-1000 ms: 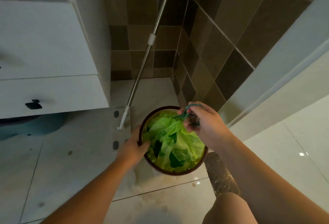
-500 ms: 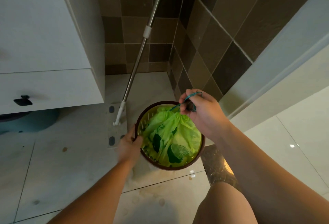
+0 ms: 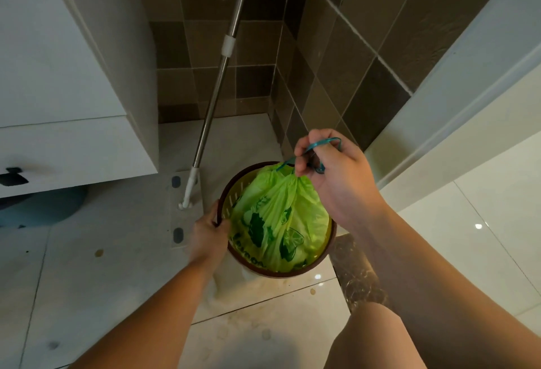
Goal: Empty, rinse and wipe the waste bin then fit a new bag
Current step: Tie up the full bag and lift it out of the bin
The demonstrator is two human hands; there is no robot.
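Right hand (image 3: 339,181) pinching teal drawstring (image 3: 322,142) above waste bin (image 3: 325,260) rim; left hand (image 3: 208,235) fingers gripping rim; green bag (image 3: 278,222) looking soft, light, tearable.

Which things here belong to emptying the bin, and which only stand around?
Job: waste bin; green bag; teal drawstring; left hand; right hand.
Around: mop handle; white cabinet.

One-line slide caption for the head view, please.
Right hand pulls the teal drawstring of the green bag gathered in the brown bin; left hand grips the rim.
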